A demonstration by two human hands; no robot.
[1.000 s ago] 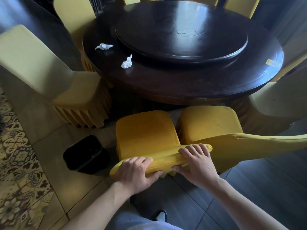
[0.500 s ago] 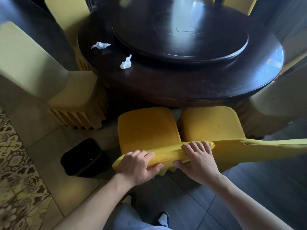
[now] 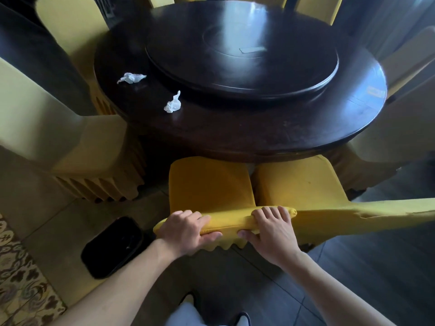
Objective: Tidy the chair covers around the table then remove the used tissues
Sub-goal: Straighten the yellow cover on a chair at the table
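Both hands, the left hand (image 3: 186, 229) and right hand (image 3: 273, 229), grip the top edge of the yellow chair cover (image 3: 226, 222) at the nearest chair's back, where an uneven tug could leave it skewed, while two tissues (image 3: 173, 105) wait on the table (image 3: 235, 137).

- A black bin (image 3: 112, 247) stands on the pale floor tiles, near the yellow seats.
- A patterned rug (image 3: 21, 276) runs along the floor's left edge.
- A dark round turntable (image 3: 242, 55) sits at the middle of the surface.
- Dark grey floor (image 3: 367, 271) lies to the right.
- A shoe toe (image 3: 242, 320) shows at the bottom.
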